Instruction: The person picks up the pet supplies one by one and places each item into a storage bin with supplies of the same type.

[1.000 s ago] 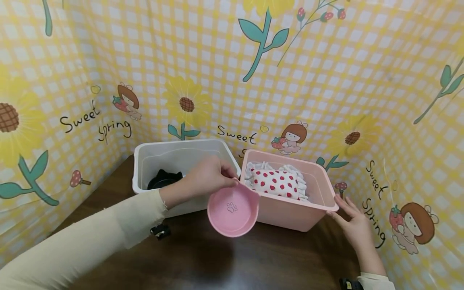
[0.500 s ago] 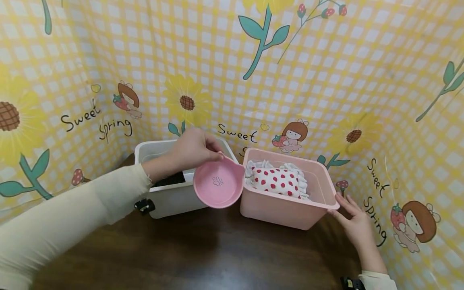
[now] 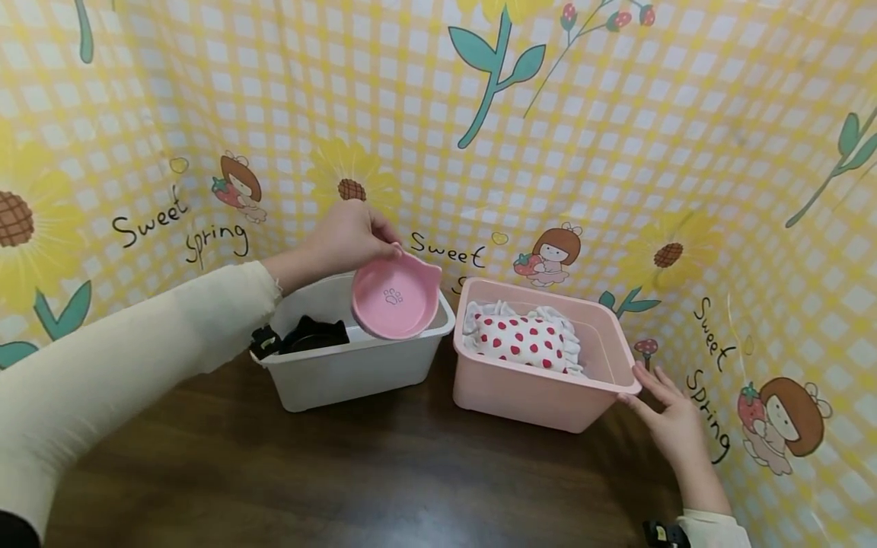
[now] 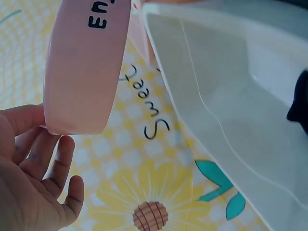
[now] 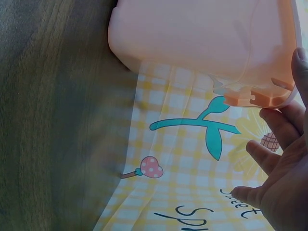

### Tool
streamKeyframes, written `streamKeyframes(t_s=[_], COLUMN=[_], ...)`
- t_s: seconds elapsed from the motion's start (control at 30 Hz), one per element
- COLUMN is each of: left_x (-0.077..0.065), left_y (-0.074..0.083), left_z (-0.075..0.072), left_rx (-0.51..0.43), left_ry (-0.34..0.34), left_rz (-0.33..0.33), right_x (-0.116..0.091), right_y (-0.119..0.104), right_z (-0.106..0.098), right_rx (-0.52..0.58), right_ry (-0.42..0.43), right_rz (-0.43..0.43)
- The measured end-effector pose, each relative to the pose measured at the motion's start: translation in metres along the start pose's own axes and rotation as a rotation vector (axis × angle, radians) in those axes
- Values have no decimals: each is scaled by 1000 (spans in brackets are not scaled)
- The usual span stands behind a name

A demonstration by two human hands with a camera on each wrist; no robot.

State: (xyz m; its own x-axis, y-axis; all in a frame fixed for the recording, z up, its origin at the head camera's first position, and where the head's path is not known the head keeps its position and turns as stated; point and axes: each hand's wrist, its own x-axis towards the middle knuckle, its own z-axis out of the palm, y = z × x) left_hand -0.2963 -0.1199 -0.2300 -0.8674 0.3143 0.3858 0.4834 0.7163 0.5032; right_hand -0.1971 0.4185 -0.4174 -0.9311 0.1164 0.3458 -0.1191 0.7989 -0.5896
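Observation:
My left hand (image 3: 346, 240) pinches a pink cat-eared bowl (image 3: 396, 298) by one ear, thumb and fingers at its upper edge. The bowl is tilted, its inside with a paw print facing the head camera, over the right part of a white bin (image 3: 356, 374). In the left wrist view, black letters show on the bowl's side. Inside the white bin sits a black cat-eared bowl (image 3: 315, 335), partly hidden by the bin wall. My right hand (image 3: 674, 430) holds the front right corner of a pink bin's (image 3: 530, 399) rim between thumb and forefinger, other fingers spread.
A white ruffled pillow (image 3: 522, 340) with red strawberries lies in the pink bin. Both bins stand side by side on a dark wooden table (image 3: 384, 479). A yellow checked cloth (image 3: 411, 114) with flowers hangs close behind and at both sides.
My left hand has carried the pink bowl left and up, from in front of the gap between the bins to over the white bin. The right hand stays on the pink bin's corner.

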Motion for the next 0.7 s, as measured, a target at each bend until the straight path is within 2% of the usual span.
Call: streamKeyframes(t_s=[0.2,0.37,0.7], left_x=[18,28,43], left_y=[-11,-25,-64], left_z=[-4,-3,19], left_rx=[80,97,95], left_ry=[6,-8,-42], left_rz=[17,1,-11], right_x=[1,2,2], right_y=[1,2,3], right_z=[0,1,2], right_rx=[-3,-12,-15], right_ry=[2,13,18], right_rz=[-10,-20,-24])
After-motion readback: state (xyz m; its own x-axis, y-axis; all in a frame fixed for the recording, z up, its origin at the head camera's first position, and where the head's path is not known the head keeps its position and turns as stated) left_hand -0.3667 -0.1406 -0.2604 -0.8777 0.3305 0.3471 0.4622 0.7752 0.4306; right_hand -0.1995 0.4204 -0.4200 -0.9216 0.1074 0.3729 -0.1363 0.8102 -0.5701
